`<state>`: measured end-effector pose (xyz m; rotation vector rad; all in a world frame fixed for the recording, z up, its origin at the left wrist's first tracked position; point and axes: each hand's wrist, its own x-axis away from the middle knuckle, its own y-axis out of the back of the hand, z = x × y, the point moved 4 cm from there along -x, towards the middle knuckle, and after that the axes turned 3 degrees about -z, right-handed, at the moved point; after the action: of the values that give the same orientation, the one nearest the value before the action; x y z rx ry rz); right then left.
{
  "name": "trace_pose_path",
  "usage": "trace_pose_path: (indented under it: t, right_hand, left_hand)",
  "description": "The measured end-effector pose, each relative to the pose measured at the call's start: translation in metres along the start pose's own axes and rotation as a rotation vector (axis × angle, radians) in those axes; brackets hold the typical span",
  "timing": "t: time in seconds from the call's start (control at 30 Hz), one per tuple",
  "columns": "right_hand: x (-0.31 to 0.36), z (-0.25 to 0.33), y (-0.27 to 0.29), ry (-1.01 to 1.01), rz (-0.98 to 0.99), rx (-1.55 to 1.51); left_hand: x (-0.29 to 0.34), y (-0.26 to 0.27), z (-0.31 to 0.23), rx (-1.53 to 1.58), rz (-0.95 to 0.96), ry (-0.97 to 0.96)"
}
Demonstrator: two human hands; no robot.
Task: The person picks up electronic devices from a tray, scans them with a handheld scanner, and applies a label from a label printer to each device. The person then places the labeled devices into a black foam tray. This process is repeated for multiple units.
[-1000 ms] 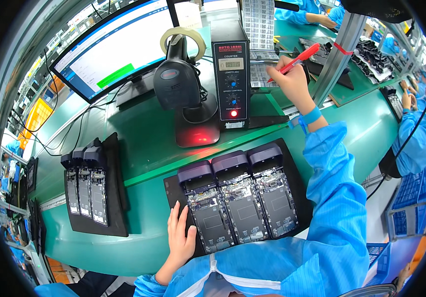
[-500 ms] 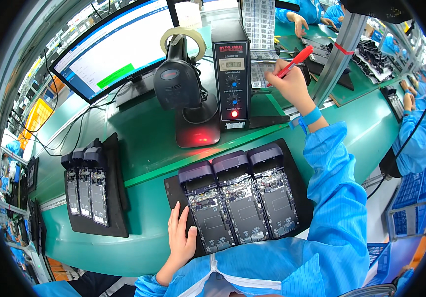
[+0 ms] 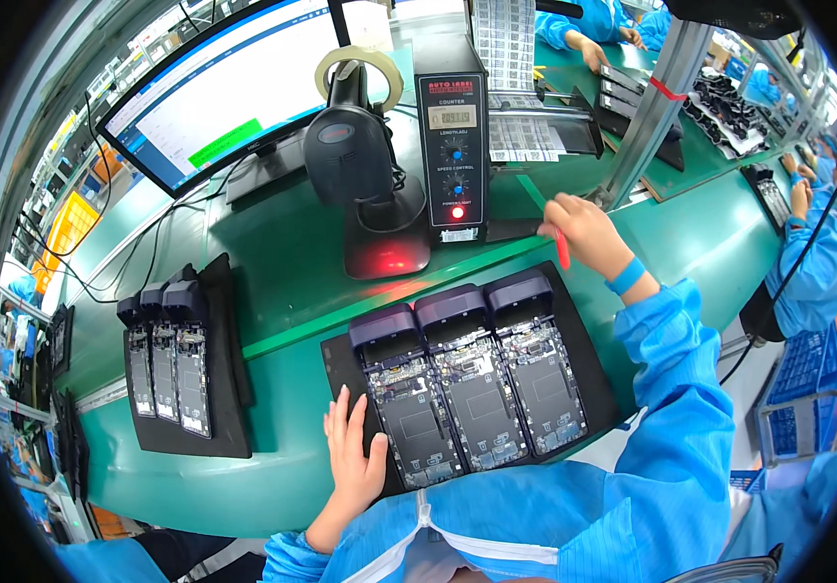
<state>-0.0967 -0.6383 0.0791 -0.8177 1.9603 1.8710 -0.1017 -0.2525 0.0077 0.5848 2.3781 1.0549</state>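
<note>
My right hand is closed around a red marker pen, above the bench to the right of the label dispenser. Whether a label sticks to its fingertips, I cannot tell. My left hand has its fingers stretched out and rests at the left edge of a black foam mat. On that mat lie three opened handheld devices side by side: a left one, a middle one and a right one. Their circuit boards show, with dark bulky heads at the far end.
Behind the mat stand the black label dispenser with its label strip, a barcode scanner on a stand, a tape roll and a monitor. More opened devices lie on another mat at left. Co-workers sit at right.
My right hand has come away from the label strip, down and toward me, with the marker now tilted downward. My left hand has hardly moved.
</note>
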Motion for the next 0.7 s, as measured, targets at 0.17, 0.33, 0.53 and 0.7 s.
trace_pose_path:
  t: [0.17,0.33,0.53,0.7]
  right_hand:
    - [-0.007,-0.052,-0.063,-0.337,0.138,0.403]
    - [-0.015,-0.062,-0.093,-0.415,0.247,0.424]
    - [-0.016,-0.058,-0.076,-0.536,0.040,-0.234]
    - [0.003,-0.049,-0.038,-1.295,-0.398,-1.622]
  left_hand:
    - [0.000,0.009,-0.022,0.099,-0.028,-0.052]
    - [0.003,0.003,-0.026,0.774,0.006,0.262]
    - [0.001,0.005,-0.014,1.279,-0.038,0.500]
    - [-0.005,-0.004,0.001,1.589,0.136,0.585]
